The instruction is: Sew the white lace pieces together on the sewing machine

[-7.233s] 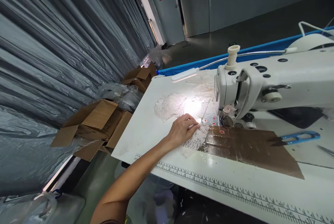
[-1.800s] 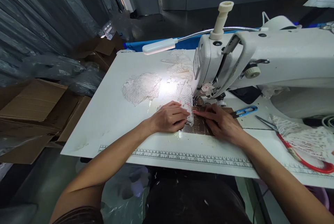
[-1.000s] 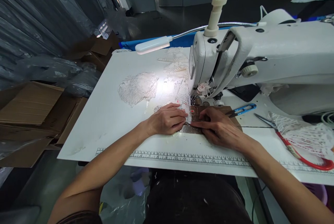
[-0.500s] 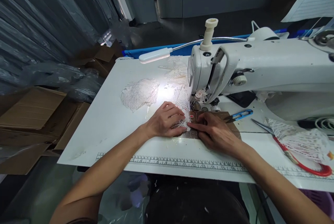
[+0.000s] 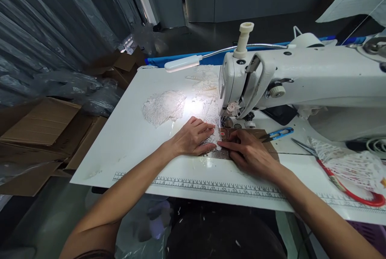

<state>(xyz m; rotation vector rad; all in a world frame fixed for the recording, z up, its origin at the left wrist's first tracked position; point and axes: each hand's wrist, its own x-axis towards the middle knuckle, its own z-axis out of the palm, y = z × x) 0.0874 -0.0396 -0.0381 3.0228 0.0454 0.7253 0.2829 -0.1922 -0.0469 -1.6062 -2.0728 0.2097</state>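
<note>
White lace (image 5: 217,133) lies under the needle area of a white sewing machine (image 5: 289,76), on the brown metal plate (image 5: 225,153). My left hand (image 5: 197,136) rests palm down over the lace, fingers spread and pressing it, hiding part of it. From the other side, my right hand (image 5: 249,150) reaches in with its index finger stretched out to the lace's edge. Its thumb is apart from that finger and the other fingers are bent. Blue thread snips (image 5: 279,133) lie just beyond the right hand.
More lace pieces (image 5: 164,108) lie on the white table (image 5: 120,138) at left. A lamp (image 5: 183,63) lights the sewing area. At right are red-handled scissors (image 5: 346,184) beside white lace fabric (image 5: 352,166). A printed ruler (image 5: 205,186) runs along the front edge. Cardboard boxes (image 5: 42,126) stand at left.
The view has shifted slightly. My left hand's fingers are a little flatter on the lace, showing more of its edge. My right index finger stays at that edge.
</note>
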